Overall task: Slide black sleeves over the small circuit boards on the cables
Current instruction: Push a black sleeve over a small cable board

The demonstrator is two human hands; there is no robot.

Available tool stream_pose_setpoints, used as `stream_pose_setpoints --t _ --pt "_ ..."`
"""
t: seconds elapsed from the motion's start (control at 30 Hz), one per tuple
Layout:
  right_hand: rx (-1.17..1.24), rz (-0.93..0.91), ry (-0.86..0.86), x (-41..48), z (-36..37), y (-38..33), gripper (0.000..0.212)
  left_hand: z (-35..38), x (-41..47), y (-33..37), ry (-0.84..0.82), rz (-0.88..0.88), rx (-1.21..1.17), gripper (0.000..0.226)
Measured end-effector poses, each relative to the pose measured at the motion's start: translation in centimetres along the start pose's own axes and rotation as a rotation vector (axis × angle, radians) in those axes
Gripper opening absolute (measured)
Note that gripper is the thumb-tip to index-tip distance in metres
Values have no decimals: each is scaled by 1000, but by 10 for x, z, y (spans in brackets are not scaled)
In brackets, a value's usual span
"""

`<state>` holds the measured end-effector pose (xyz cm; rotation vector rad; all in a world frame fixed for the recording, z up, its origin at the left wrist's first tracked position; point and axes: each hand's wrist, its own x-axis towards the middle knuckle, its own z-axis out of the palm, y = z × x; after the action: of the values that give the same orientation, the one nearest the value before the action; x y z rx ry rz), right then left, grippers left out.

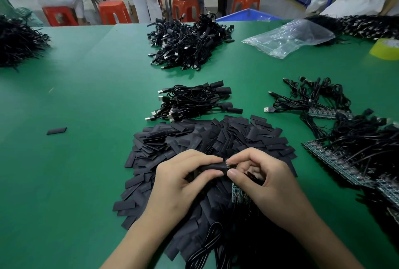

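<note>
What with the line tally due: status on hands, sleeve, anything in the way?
Left hand grips black sleeve. Right hand pinches cable end at sleeve mouth. Circuit board below, not yet covered. Nothing blocking; loose sleeves piled underneath.

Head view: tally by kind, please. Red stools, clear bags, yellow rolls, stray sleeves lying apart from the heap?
Red stools: 4
Clear plastic bag: 1
Yellow roll: 1
Stray black sleeve: 1
Total: 7
</note>
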<state>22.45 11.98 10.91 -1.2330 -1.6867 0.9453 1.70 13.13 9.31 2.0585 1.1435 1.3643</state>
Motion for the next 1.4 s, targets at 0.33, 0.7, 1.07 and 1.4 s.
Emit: stream_pose_setpoints --t 0.33,0.7,1.07,1.4 --pt "-243 -223 193 -3 13 2 1 -1 -1 1 23 7 26 20" --pt "-235 -236 172 -3 13 5 4 2 -4 -1 29 80 52 17" --pt "-129 -113 245 -2 12 2 17 1 -2 3 239 -73 51 26" --pt "-169 -106 187 -4 15 3 6 12 -6 7 252 -120 42 37"
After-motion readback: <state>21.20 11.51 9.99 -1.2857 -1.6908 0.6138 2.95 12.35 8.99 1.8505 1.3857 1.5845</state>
